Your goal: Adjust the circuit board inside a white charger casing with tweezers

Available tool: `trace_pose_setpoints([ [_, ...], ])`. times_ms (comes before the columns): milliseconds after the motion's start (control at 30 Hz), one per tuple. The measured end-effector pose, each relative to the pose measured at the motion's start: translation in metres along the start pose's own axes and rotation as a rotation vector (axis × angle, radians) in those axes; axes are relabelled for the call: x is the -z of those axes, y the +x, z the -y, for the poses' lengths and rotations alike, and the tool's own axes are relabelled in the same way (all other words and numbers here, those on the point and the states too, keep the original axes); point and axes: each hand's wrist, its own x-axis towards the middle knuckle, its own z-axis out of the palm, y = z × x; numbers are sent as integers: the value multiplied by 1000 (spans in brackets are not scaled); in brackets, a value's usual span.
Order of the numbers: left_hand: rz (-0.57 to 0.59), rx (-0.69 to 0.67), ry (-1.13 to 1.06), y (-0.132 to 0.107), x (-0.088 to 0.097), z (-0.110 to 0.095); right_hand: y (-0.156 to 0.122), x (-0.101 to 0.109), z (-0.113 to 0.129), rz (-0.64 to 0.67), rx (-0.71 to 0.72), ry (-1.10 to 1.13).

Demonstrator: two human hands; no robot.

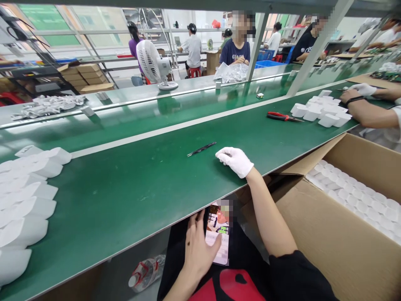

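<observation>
Phone (218,240) in left hand (197,246); tweezers (201,149) beside right hand (235,161).

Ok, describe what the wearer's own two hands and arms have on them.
The right hand wears a snug white fabric glove that ends at the wrist; the forearm beyond it is bare up to a short black sleeve. The left hand is ungloved, with no ring, watch or band visible, and its forearm is bare as far as the picture shows.
</observation>
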Motion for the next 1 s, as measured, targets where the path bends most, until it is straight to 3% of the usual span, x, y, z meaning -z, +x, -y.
trace_pose_setpoints([
  [67, 21, -22, 98, 7, -4, -16, 0, 0, 0, -5, 6, -11],
  [200, -58, 22, 253, 14, -19, -37, -1, 0, 0, -11, 21, -38],
  [533, -94, 51, 388, 20, -30, -46, -1, 0, 0, -25, 51, -58],
  [700, 31, -88, 335, 27, -17, -37, -1, -1, 1, -28, 47, -74],
  [867, 381, -159, 297, 22, 11, -27, -3, 1, 3, -11, 32, -90],
  [1000, 397, -170, 306, 3, 16, -11, -5, 1, 11, -4, 45, -114],
])
